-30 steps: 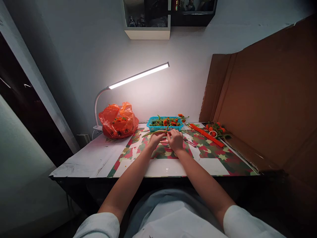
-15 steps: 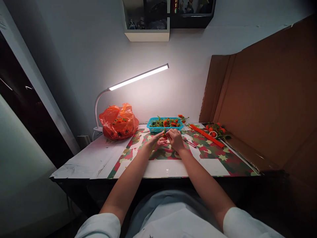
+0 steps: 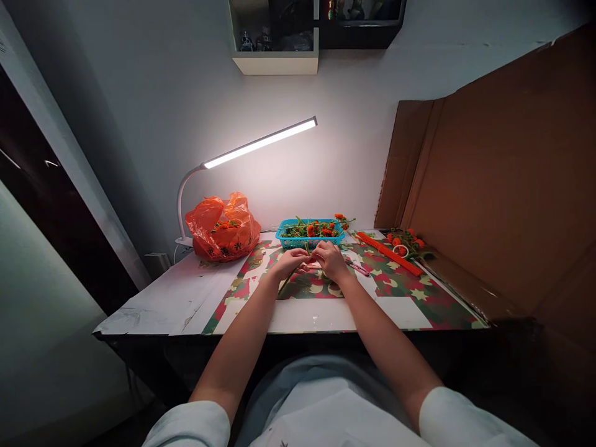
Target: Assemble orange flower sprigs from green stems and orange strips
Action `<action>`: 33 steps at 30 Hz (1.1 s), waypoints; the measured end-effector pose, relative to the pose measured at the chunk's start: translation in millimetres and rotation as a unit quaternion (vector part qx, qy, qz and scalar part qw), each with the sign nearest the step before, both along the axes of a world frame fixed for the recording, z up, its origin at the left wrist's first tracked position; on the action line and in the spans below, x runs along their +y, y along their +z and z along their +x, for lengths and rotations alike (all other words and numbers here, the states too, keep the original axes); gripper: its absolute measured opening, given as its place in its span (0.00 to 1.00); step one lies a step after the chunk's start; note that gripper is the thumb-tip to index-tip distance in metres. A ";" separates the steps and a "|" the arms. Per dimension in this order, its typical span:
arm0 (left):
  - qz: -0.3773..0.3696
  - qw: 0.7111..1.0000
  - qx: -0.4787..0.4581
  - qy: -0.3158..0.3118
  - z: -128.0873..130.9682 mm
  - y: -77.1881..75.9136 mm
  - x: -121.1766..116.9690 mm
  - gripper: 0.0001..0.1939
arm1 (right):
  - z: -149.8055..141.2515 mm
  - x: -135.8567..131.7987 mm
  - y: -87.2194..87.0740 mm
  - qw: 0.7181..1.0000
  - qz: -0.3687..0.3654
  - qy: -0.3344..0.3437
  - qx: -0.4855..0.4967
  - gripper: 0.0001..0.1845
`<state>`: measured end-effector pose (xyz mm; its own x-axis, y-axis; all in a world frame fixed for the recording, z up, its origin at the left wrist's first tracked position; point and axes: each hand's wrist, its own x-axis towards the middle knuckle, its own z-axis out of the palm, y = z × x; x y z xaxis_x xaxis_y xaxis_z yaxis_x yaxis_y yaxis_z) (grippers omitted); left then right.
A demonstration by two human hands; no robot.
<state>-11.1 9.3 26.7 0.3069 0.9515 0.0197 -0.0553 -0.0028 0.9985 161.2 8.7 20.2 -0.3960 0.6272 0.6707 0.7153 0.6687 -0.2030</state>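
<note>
My left hand (image 3: 292, 262) is closed around a thin green stem (image 3: 287, 283), which slants down toward me below the palm and shows again above the fingers. Close beside it, my right hand (image 3: 329, 259) pinches with its fingertips at the same stem; the exact grip is hidden behind the fingers. Just beyond both hands stands a blue plastic basket (image 3: 285, 243) heaped with orange flowers (image 3: 326, 230) and green stems. Scissors with pink handles (image 3: 358, 268) lie on the table right of my right hand.
An orange plastic bag (image 3: 223, 239) with flowers inside stands at the left, beneath a lit desk lamp (image 3: 261, 144). To the right lie an orange-red strip (image 3: 391, 254), a flower bunch (image 3: 405, 241) and a white ring (image 3: 400, 251). Cardboard (image 3: 488, 161) walls the right side.
My left hand has turned from an open-looking palm to curled fingers, and the stem below it shows more plainly. My right hand stays in nearly the same place.
</note>
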 end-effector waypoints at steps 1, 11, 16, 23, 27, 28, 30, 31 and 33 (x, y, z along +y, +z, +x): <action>0.008 1.000 0.006 0.014 0.4 -0.4 1.2 0.17 | -0.3 -0.2 -0.2 1.000 -0.001 0.000 0.002 0.12; 0.076 0.994 0.052 0.067 6.1 -7.4 11.2 0.12 | -2.6 0.5 -3.2 0.999 -0.006 -0.022 0.022 0.08; 0.138 0.985 0.085 0.054 7.0 -8.3 7.9 0.11 | -4.5 0.2 -3.1 0.999 -0.037 -0.038 0.006 0.09; 0.319 0.913 0.232 0.105 11.3 -10.3 1.7 0.04 | -6.8 10.7 -9.1 0.982 -0.165 -0.069 0.068 0.09; 0.350 0.891 0.259 0.128 14.9 -8.4 -1.4 0.04 | -8.9 15.1 -11.9 0.970 -0.208 -0.080 0.097 0.09; 0.328 0.904 0.242 0.130 15.7 -7.1 -2.0 0.03 | -9.2 14.4 -11.4 0.970 -0.204 -0.083 0.100 0.10; 0.236 0.948 0.172 0.130 16.2 -3.4 -2.6 0.04 | -9.2 10.8 -9.1 0.977 -0.172 -0.084 0.097 0.10; 0.166 0.970 0.125 0.122 15.7 -1.0 -2.5 0.05 | -9.0 8.2 -7.6 0.981 -0.149 -0.084 0.093 0.10; -0.010 0.994 0.025 0.109 13.3 3.7 -1.3 0.07 | -8.7 3.1 -4.9 0.989 -0.097 -0.083 0.077 0.09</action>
<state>2.2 8.0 30.4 0.0938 0.9955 -0.0109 -0.0052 0.0114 0.9999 152.5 11.8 15.3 -0.1787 0.7979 0.5757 0.7623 0.4822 -0.4318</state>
